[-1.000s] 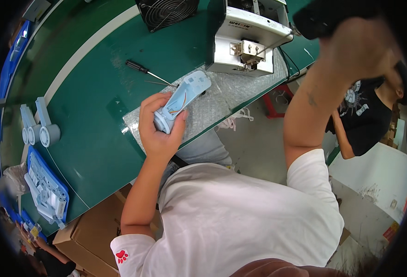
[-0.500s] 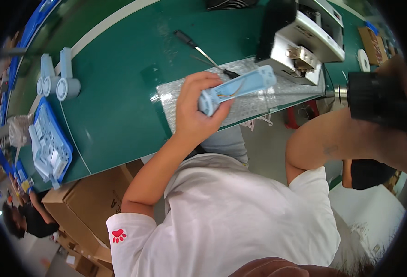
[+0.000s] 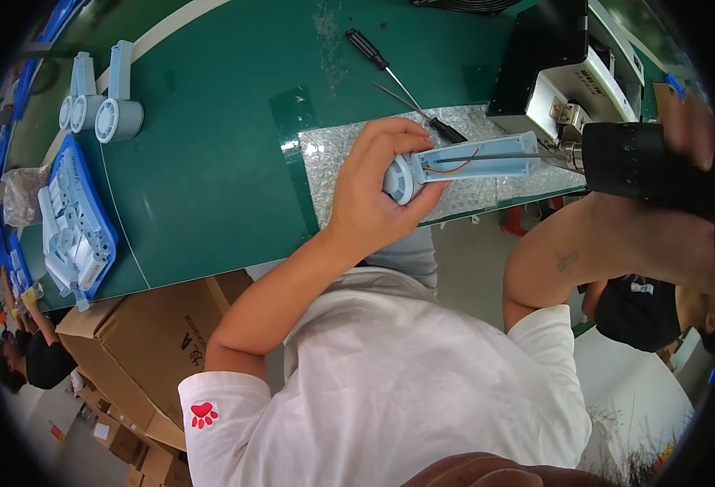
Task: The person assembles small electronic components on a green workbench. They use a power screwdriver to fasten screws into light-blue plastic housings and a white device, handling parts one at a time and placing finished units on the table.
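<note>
My left hand (image 3: 373, 178) is wrapped round the round head of a light-blue plastic housing (image 3: 495, 169). Its hollow handle points right, open side up, with thin coloured wires (image 3: 457, 170) inside. In my right hand (image 3: 692, 134), partly blurred at the right edge, is a black power screwdriver (image 3: 637, 162). Its long thin bit (image 3: 507, 156) extends left into the handle's hollow, towards the head. Whether the tip touches a screw cannot be made out. Bubble wrap (image 3: 333, 166) lies beneath the housing on the green table (image 3: 211, 178).
A hand screwdriver (image 3: 367, 50) and a second black-handled tool (image 3: 446, 130) lie beyond my left hand. A black-and-white machine (image 3: 548, 77) stands at the right. Several light-blue housings (image 3: 120, 120) and a blue tray (image 3: 107, 256) of parts are at the left. Cardboard boxes (image 3: 138, 345) stand below the table edge.
The power screwdriver's bit, earlier apart from the housing, now reaches into its handle. The housing has turned more level. The whole view has shifted slightly.
</note>
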The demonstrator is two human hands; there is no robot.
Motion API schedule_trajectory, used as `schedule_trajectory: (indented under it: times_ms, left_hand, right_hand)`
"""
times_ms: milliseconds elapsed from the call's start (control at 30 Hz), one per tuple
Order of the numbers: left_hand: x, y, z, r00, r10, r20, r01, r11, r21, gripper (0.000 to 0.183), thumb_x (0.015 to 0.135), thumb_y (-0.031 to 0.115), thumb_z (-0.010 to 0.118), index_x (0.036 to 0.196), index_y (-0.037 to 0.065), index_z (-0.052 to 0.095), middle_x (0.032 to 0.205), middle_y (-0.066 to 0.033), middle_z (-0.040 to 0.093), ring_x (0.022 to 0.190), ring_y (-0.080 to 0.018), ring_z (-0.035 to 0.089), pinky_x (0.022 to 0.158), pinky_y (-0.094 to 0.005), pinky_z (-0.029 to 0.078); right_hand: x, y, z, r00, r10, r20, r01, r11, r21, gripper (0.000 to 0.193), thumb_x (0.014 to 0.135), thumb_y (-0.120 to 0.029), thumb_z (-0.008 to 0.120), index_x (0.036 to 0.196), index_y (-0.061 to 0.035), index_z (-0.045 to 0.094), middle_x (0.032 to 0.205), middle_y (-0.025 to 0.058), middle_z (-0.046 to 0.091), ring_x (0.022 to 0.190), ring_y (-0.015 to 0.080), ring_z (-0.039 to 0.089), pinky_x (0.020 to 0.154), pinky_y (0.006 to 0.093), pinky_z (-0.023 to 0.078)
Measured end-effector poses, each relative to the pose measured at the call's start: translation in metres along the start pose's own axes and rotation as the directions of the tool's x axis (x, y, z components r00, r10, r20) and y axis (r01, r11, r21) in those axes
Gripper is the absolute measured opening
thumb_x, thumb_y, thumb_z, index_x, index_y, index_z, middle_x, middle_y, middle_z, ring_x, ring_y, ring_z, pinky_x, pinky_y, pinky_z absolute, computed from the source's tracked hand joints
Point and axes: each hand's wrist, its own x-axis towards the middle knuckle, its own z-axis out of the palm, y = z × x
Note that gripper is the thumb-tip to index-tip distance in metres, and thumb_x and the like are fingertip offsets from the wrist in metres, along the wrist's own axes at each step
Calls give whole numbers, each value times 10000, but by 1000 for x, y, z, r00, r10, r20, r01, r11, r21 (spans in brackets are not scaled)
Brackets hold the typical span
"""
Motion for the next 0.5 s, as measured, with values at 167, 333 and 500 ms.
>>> schedule_trajectory:
  times_ms: [167,333,500]
  left_hand:
    - [0,-2,0,1000,-7,-4,7,1000,-26,418,710,18,816,1072,17,609,1156,-167,614,1028,-271,630,884,-356,506]
    - [-3,-5,3,1000,2,-9,-2,998,-55,424,705,-7,807,1076,19,604,1158,-169,608,1028,-273,626,886,-355,505]
    - [10,7,-17,994,-28,105,37,995,-87,427,695,-6,821,1066,27,612,1111,-134,624,1003,-261,633,878,-349,507]
  right_hand:
    - [2,-4,-9,999,28,25,-31,993,113,233,694,-195,786,697,-93,576,589,-44,577,509,51,584,516,156,477]
    - [9,-11,-26,991,86,102,-112,955,274,264,657,-149,838,653,-105,577,565,-63,587,490,32,596,492,141,484]
    - [10,25,55,977,-148,-157,129,984,-123,290,723,-215,800,739,-84,542,669,-10,614,534,90,604,515,201,488]
